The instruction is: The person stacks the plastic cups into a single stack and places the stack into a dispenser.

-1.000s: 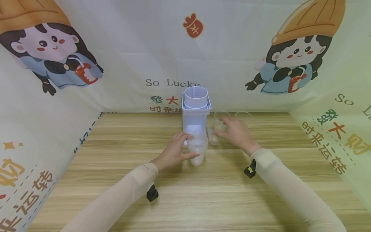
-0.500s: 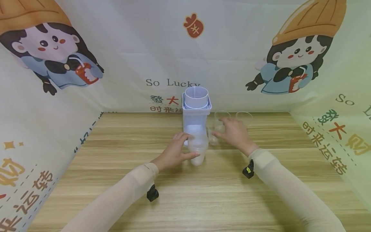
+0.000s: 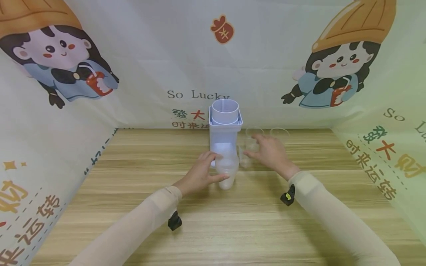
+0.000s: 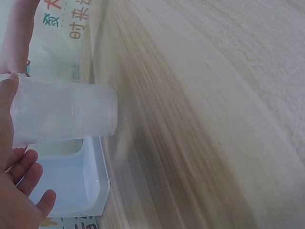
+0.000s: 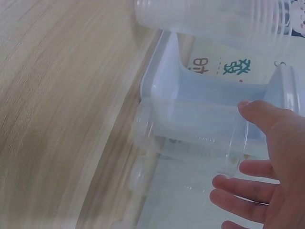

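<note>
The stack of nested translucent plastic cups [image 3: 230, 164] is upright, just in front of the pale blue-white plastic holder; can't tell whether its base touches the surface [image 3: 199, 229]. Your left hand [image 3: 199, 171] grips it from the side, fingers on the far side, thumb on the near side. Just right of the holder is a single thin clear plastic cup [image 5: 190, 121]. Your right hand [image 3: 271, 151] pinches it near the rim, thumb one side, fingers the other; how firmly, you can't tell from here.

Risks, as judged: squeeze the stack too hard and the thin walls could buckle or the nested cups jam; grip too lightly and inner cups could slide or the stack tip. Push the single cup sideways and it could knock the second clear cup [image 3: 252, 143], close by your fingers, and then the farther clear cup [image 3: 280, 132]. Clear walls make edges easy to misjudge, so a fingertip could catch the wrong rim. Bump the pale blue-white plastic holder [image 3: 219, 136] with either hand and it could shift toward the printed white backdrop [image 3: 259, 81] behind.
</note>
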A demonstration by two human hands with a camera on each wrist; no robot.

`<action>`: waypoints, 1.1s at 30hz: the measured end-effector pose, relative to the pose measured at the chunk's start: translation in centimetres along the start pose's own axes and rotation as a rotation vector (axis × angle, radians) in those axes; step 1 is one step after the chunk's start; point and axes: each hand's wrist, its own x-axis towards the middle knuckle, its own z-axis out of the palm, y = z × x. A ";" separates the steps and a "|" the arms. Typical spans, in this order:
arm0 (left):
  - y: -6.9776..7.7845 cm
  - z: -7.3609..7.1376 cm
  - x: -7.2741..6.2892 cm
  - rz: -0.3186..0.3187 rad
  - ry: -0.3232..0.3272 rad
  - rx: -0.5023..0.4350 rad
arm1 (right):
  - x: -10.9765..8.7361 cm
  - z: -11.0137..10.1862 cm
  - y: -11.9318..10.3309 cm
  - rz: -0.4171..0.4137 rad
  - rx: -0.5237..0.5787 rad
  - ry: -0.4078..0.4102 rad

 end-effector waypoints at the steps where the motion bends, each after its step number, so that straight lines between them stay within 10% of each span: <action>1: 0.0 0.0 0.0 0.003 0.002 0.001 | -0.1 -0.1 0.0 -0.003 0.000 0.004; 33: 0.1 0.2 0.5 0.010 0.040 -0.053 | -2.0 -3.0 -1.7 -0.076 0.028 0.013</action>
